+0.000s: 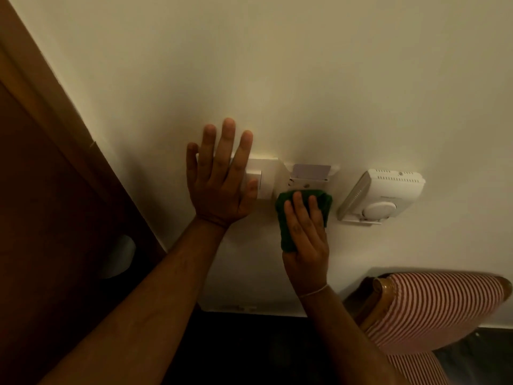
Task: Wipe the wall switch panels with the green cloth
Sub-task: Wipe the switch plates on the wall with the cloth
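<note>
A white switch panel (265, 176) is mounted on the cream wall, and my left hand (219, 179) lies flat over its left part with fingers spread. Right beside it sits a key-card holder panel (308, 180) with a pale card (311, 170) slotted in its top. My right hand (305, 234) presses the folded green cloth (286, 218) against the lower edge of that card panel; the cloth hides the panel's bottom. Further right hangs a white thermostat (381, 195) with a round dial.
A dark wooden door and frame (55, 168) run down the left side, with a round handle (118, 257) low on the door. A striped red-and-white armchair (433, 309) stands against the wall at lower right. A low wall outlet (238, 308) sits near the dark floor.
</note>
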The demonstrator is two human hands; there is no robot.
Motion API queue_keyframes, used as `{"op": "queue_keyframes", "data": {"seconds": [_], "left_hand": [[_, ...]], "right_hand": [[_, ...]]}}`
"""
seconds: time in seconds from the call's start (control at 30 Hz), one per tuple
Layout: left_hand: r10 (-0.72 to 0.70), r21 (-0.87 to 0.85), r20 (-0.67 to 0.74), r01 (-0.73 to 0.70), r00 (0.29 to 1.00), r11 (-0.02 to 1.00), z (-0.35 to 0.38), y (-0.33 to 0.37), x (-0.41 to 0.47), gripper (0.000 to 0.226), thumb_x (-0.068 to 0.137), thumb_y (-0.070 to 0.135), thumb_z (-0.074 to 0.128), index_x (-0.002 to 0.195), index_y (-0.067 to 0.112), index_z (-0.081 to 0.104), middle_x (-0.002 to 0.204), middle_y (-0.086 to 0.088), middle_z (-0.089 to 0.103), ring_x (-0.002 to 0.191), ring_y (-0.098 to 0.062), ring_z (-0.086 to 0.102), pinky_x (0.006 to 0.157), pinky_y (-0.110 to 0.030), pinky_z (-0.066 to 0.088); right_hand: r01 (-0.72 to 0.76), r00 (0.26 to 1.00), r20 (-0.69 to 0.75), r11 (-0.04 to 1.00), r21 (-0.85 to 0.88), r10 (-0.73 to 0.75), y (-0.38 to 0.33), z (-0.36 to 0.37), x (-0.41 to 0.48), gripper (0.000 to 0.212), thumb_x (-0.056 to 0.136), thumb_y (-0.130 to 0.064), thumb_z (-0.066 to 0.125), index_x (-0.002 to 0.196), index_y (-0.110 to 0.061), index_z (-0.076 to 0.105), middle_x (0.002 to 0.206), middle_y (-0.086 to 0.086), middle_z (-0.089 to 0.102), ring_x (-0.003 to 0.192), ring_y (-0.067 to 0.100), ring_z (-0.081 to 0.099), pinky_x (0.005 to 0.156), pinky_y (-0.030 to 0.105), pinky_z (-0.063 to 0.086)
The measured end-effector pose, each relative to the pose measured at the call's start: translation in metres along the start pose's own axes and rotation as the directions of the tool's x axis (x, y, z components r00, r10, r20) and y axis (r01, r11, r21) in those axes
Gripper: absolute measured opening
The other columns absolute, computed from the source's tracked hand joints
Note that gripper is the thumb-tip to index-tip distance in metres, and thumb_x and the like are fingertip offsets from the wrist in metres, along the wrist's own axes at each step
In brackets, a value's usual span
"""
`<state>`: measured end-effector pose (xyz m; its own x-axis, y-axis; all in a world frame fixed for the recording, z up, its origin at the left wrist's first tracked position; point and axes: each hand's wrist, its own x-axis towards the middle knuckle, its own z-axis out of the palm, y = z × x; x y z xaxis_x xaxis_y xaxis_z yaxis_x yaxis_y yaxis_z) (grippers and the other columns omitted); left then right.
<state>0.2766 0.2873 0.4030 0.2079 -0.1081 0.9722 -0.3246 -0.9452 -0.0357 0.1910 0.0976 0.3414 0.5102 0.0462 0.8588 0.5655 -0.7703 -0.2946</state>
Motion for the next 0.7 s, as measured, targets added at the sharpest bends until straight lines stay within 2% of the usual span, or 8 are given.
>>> {"op": "queue_keyframes", "data": {"seconds": [0.07, 0.17, 0.27, 0.4, 0.53, 0.7], "left_hand": [[0.007, -0.002, -0.013, -0.007, 1.0, 1.0, 0.0, 0.0, 0.001, 0.071, 0.111, 0.048, 0.027, 0.177, 0.022, 0.023, 0.186, -0.001, 0.007, 0.173, -0.024, 0.005, 0.14, -0.048, 0.007], [0.01, -0.008, -0.022, -0.01, 1.0, 1.0, -0.001, 0.0, 0.001, 0.071, 0.11, 0.047, 0.028, 0.176, 0.021, 0.025, 0.186, -0.001, 0.008, 0.173, -0.025, 0.007, 0.139, -0.049, 0.008], [0.013, -0.01, -0.022, -0.014, 1.0, 1.0, -0.002, 0.0, 0.002, 0.07, 0.111, 0.047, 0.026, 0.176, 0.021, 0.025, 0.186, -0.001, 0.009, 0.173, -0.025, 0.008, 0.14, -0.048, 0.008], [0.013, -0.004, -0.016, -0.013, 1.0, 1.0, -0.003, 0.001, 0.004, 0.069, 0.112, 0.047, 0.025, 0.176, 0.022, 0.023, 0.186, 0.0, 0.008, 0.173, -0.024, 0.008, 0.14, -0.048, 0.008], [0.023, 0.006, -0.027, -0.022, 0.999, 1.0, -0.003, -0.001, 0.003, 0.07, 0.111, 0.047, 0.026, 0.176, 0.021, 0.026, 0.186, -0.002, 0.01, 0.173, -0.025, 0.009, 0.14, -0.048, 0.008], [0.006, -0.008, -0.025, -0.006, 1.0, 1.0, 0.0, -0.001, 0.001, 0.071, 0.111, 0.048, 0.025, 0.176, 0.021, 0.026, 0.186, -0.002, 0.01, 0.173, -0.026, 0.009, 0.139, -0.049, 0.009]], "right_hand": [[0.014, 0.999, -0.037, 1.0, 0.025, -0.013, -0.008, 0.003, 0.012, 0.047, 0.107, 0.004, 0.057, 0.152, -0.003, 0.046, 0.158, 0.015, 0.05, 0.162, 0.027, 0.03, 0.132, 0.051, 0.028], [0.019, 0.997, -0.071, 0.998, 0.067, -0.014, -0.017, 0.008, 0.025, 0.046, 0.108, 0.003, 0.056, 0.153, -0.003, 0.046, 0.162, 0.01, 0.046, 0.162, 0.029, 0.03, 0.132, 0.051, 0.027], [0.01, 1.0, -0.027, 0.999, 0.053, -0.008, -0.016, 0.009, 0.016, 0.045, 0.109, 0.003, 0.051, 0.153, -0.003, 0.045, 0.16, 0.013, 0.048, 0.163, 0.027, 0.028, 0.133, 0.049, 0.025], [0.02, 0.998, 0.054, 1.0, 0.012, -0.021, -0.007, 0.006, -0.001, 0.061, 0.098, 0.007, 0.059, 0.154, -0.006, 0.042, 0.158, 0.013, 0.049, 0.164, 0.022, 0.025, 0.134, 0.044, 0.023], [0.035, 0.999, -0.007, 0.999, 0.042, -0.035, -0.014, 0.007, 0.016, 0.046, 0.108, 0.002, 0.053, 0.154, -0.005, 0.046, 0.16, 0.013, 0.049, 0.161, 0.028, 0.032, 0.132, 0.049, 0.027], [0.039, 0.999, -0.012, 0.997, 0.071, -0.038, -0.017, 0.011, 0.018, 0.046, 0.112, -0.002, 0.05, 0.157, -0.007, 0.043, 0.169, 0.004, 0.039, 0.162, 0.03, 0.032, 0.133, 0.05, 0.027]]}}
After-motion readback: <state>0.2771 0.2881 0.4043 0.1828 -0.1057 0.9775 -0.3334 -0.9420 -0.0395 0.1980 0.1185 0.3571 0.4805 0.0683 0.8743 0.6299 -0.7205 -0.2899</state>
